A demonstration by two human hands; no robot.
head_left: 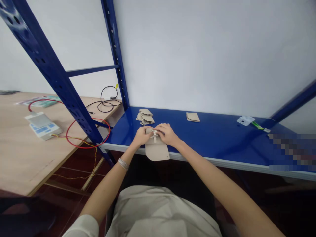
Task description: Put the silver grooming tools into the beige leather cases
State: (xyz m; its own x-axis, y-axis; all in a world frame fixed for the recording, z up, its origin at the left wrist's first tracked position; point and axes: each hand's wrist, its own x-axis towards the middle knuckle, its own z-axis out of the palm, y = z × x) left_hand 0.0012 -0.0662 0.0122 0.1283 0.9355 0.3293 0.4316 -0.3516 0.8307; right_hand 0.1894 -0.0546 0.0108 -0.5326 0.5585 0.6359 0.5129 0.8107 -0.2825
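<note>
A beige case (pixel 157 151) lies unfolded at the front edge of the blue shelf, its rounded lower flap hanging over the rim. Small shiny metal pieces (pixel 154 132) sit at its upper middle, by a pale strap; their exact kind is too small to tell. My left hand (pixel 142 135) grips the case's left side, thumb near the metal. From the right, my right hand (pixel 168 134) is closed on the case, with fingertips at the metal pieces. Just behind my left hand is a pile of similar folded beige cases (pixel 146 116).
Another folded beige case (pixel 193 117) lies farther back on the blue shelf (pixel 209 138). A clear plastic packet (pixel 246 120) and a green-and-white item (pixel 258 126) are at the right. Blue uprights (pixel 56 79) stand left, beside a wooden table (pixel 19 148) with a white device (pixel 43 125) and cables.
</note>
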